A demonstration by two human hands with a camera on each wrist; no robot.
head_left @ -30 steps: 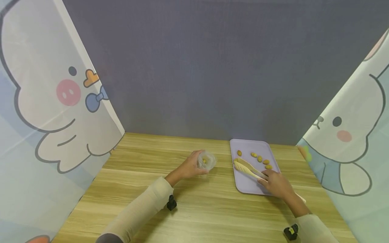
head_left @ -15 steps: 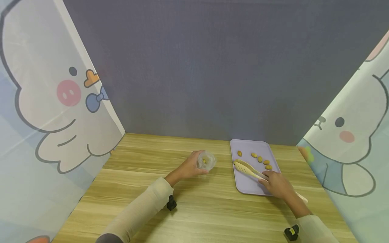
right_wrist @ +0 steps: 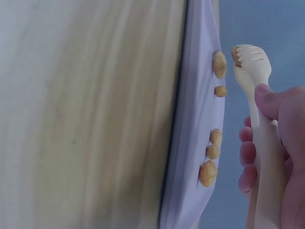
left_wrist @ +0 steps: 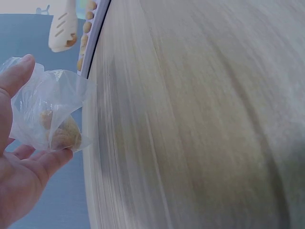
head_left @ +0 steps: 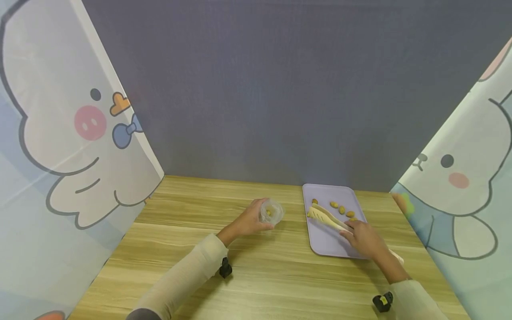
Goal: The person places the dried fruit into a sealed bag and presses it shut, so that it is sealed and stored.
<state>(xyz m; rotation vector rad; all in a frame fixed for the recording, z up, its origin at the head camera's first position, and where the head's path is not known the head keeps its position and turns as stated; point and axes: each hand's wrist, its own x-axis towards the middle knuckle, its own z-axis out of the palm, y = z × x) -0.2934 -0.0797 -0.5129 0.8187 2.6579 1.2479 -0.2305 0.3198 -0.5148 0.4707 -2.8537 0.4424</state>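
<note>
My left hand (head_left: 250, 218) holds a clear plastic bag (left_wrist: 50, 98) with its mouth open, thumb on one side and fingers under the other. A few yellow-brown lumps (left_wrist: 66, 136) show through the film. My right hand (head_left: 365, 240) grips cream slotted tongs (head_left: 326, 218) along the handles. Between the tong tips sits a small yellow-brown oval piece (right_wrist: 236, 56), raised above the lilac tray (head_left: 328, 246) in the right wrist view. Several similar oval pieces (head_left: 342, 210) lie on the tray's far half, partly hidden behind the tongs in the head view.
The wooden table (head_left: 256, 275) carries the tray at its right rear, with the bag to the tray's left. A grey panel (head_left: 256, 98) rises along the table's back edge. Printed cartoon cloths (head_left: 80, 186) flank both sides.
The tongs have come up slightly off the tray, with the oval piece between their tips. My left hand and the bag have barely moved.
</note>
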